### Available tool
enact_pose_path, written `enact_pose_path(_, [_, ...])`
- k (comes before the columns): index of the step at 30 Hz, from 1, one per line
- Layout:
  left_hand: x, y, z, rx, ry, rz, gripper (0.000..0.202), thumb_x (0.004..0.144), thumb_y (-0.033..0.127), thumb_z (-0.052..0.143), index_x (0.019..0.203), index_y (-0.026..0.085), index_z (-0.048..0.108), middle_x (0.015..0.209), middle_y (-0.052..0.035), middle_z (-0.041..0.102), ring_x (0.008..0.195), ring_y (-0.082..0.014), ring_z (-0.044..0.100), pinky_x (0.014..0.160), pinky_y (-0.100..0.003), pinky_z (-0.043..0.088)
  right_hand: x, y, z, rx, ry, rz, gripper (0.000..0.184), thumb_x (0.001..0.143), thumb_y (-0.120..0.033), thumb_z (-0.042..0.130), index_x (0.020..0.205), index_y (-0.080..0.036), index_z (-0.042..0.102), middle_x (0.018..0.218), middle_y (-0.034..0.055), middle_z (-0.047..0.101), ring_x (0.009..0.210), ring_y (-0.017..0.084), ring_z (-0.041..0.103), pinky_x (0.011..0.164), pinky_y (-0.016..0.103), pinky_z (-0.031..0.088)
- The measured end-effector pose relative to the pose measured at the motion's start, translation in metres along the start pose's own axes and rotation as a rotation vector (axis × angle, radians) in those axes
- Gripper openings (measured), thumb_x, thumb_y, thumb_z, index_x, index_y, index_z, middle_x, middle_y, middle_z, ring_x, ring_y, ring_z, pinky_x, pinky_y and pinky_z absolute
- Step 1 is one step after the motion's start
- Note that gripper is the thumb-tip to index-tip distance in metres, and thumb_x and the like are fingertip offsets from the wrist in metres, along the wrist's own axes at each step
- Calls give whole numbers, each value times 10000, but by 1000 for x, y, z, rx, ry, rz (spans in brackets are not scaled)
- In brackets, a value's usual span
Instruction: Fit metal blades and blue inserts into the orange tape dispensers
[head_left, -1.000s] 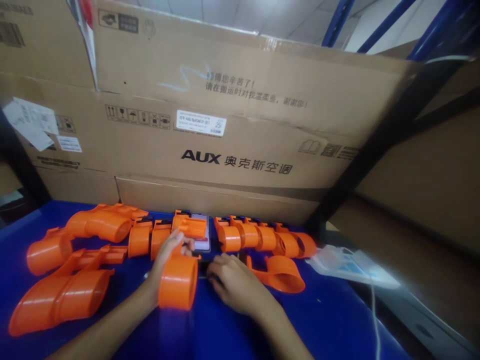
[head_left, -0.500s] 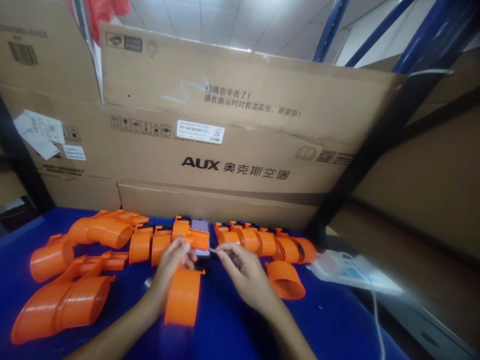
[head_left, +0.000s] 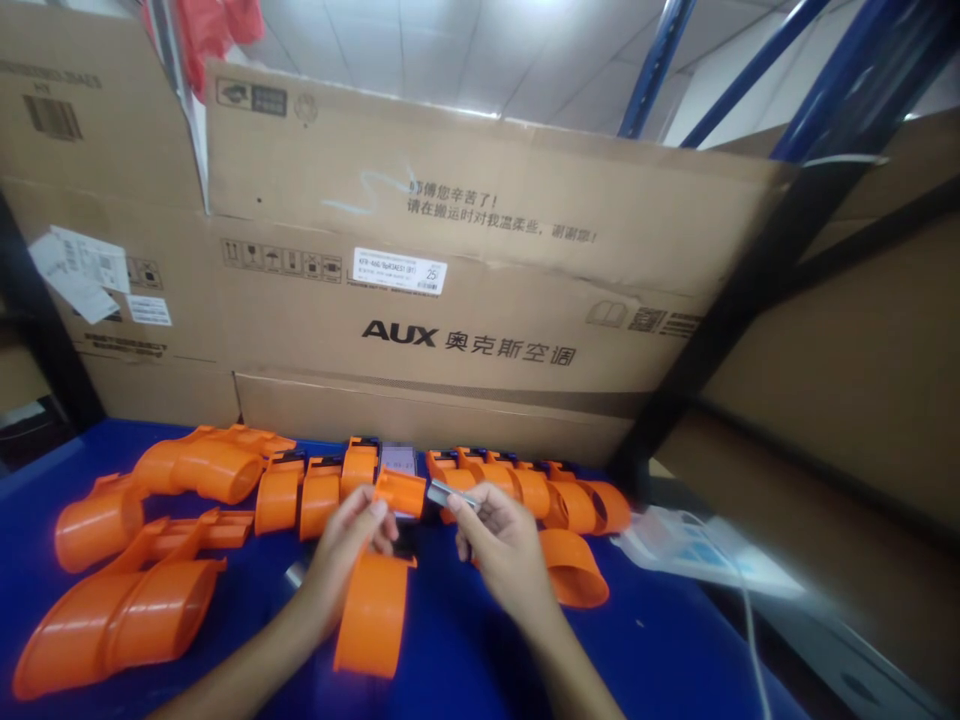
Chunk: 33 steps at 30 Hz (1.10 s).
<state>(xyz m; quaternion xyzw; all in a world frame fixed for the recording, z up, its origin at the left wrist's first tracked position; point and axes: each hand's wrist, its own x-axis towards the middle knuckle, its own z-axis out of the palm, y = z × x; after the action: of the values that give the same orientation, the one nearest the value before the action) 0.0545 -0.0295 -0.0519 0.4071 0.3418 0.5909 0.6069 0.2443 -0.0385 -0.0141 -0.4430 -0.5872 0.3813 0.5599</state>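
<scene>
My left hand point(head_left: 349, 540) is closed on an orange plastic part. Its curved block point(head_left: 401, 493) sticks out past my thumb, and a wide orange ring point(head_left: 373, 615) hangs below the fingers; my fingers hide where the two join. Between the thumb and fingers of my right hand point(head_left: 504, 548) is a small flat silver metal strip point(head_left: 448, 494). The strip's tip points left at the end of the orange block, with a small gap between them. Behind the block lies a device with a lit screen point(head_left: 398, 460), partly covered.
Similar orange ring parts point(head_left: 532, 492) with dark clips stand in a row at the back. Larger orange double pieces point(head_left: 161, 610) lie at left. A single orange ring point(head_left: 574, 570) rests at right, near a plastic bag point(head_left: 697, 545) and white cable. Cardboard point(head_left: 300, 320) walls the blue table's point(head_left: 675, 650) back.
My right hand has shifted slightly right, and the metal strip now shows more clearly, apart from the orange block. The orange part in my left hand has moved a little right and down.
</scene>
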Motion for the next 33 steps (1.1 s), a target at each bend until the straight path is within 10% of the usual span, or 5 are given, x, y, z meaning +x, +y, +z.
enact_pose_path(33, [-3,-1,4,137,-186,-12,388,838,582,623,757,205,583,434,74,441,405,-96,333,468,-244,261,-6,-5,-8,-234,-147,-100,242,957,-411,610,904,-181,661,664,-26,527,585,121,476,538,231,380])
